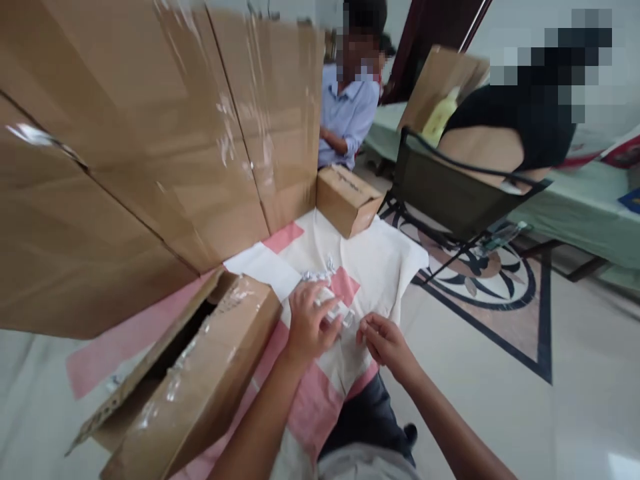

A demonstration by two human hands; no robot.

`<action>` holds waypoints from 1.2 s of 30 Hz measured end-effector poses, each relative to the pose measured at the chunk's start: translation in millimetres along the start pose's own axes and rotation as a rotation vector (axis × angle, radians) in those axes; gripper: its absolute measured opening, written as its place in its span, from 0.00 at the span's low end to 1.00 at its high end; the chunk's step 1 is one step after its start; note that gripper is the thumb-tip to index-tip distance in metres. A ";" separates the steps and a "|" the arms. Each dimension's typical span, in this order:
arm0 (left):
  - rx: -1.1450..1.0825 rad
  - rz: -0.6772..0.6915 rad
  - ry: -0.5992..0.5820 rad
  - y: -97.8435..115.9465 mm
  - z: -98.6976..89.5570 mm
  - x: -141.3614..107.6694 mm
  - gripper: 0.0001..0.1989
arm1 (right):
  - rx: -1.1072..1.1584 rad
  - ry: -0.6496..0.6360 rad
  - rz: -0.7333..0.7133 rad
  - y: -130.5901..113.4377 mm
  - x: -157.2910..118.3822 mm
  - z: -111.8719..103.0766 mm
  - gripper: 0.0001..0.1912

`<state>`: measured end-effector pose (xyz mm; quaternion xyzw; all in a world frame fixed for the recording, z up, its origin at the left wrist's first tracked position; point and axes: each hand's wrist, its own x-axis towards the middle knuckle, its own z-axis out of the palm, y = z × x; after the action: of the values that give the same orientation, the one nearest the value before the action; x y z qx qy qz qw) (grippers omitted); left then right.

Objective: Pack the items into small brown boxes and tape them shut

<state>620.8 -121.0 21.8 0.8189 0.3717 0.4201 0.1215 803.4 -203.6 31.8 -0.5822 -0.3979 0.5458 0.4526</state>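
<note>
My left hand (pixel 311 321) rests over the pink and white cloth (pixel 313 393), its fingers apart and touching some small clear and white pieces (pixel 334 307). Just beyond its fingertips lies a cluster of small silvery items (pixel 315 275), too small to make out. To the right, my right hand (pixel 383 339) is held at the edge of the cloth with thumb and fingers pinched together. Whatever is between those fingers, if anything, is too small to tell. A clear piece (pixel 349 319) sits between the two hands.
An open cardboard box (pixel 215 373) stands at my left. Large taped cartons (pixel 125 153) rise behind it. A small box (pixel 347 199) sits at the cloth's far end. Beyond are a person in a light blue shirt (pixel 353 107) and another on a folding chair (pixel 445 193).
</note>
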 end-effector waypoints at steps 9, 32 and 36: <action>0.100 0.197 -0.102 19.5 -3.0 -4.0 0.11 | 0.095 0.057 -0.148 -28.1 13.1 5.6 0.26; 0.378 0.234 -0.260 13.1 -19.4 7.0 0.11 | 0.083 0.149 -0.283 -11.1 22.9 -3.1 0.15; 0.352 0.229 -0.224 15.1 -19.9 11.6 0.08 | 0.076 0.159 -0.287 -7.9 26.1 -4.3 0.14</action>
<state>617.3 -125.6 48.7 0.9057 0.3282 0.2664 -0.0310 810.3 -176.9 32.2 -0.5433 -0.4190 0.4423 0.5776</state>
